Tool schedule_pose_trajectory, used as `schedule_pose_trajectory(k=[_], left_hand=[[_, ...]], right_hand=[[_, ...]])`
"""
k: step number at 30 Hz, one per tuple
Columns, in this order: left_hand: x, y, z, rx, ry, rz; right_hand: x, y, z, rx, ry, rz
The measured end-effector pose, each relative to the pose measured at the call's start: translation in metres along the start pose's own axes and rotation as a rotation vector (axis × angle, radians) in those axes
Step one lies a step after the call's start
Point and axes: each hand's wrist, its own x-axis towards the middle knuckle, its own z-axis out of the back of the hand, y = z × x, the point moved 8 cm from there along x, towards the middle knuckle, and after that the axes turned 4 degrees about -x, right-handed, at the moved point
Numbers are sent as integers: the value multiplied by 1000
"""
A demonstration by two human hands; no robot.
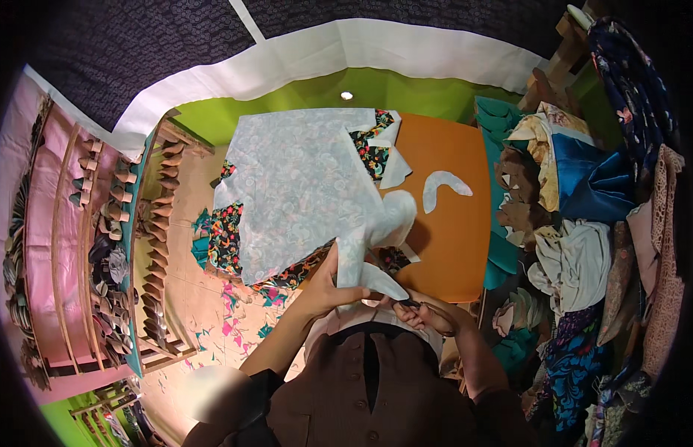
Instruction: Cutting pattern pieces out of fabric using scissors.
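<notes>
A large cloth (302, 179) lies across the table, its pale back up and a black floral print showing at the turned edges. My left hand (328, 290) grips a raised, folded part of pale cloth (352, 261) close to my body, thumb on top. My right hand (428, 316) is closed around a small dark tool (410, 302), which touches the tip of a curved white strip (387, 283); the tool's kind is hard to make out. To the right lies a horseshoe-shaped white piece (445, 186), apart from both hands.
The orange tabletop (451, 253) extends to the right. Heaped fabrics (577, 261) stand beyond its right side. On the left are racks holding rows of shoe-shaped pieces (159, 238). Colourful scraps (238, 309) litter the floor. A green wall (287, 100) rises behind the table.
</notes>
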Motion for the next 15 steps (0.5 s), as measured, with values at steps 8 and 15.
schedule_pose_trajectory(k=[8,15], left_hand=[[3,17,-6,22,63,118],[1,14,-7,-50,14,203]], right_hand=[[6,-1,-1,12,43,104],[13,-6,-2,-22,28,100]])
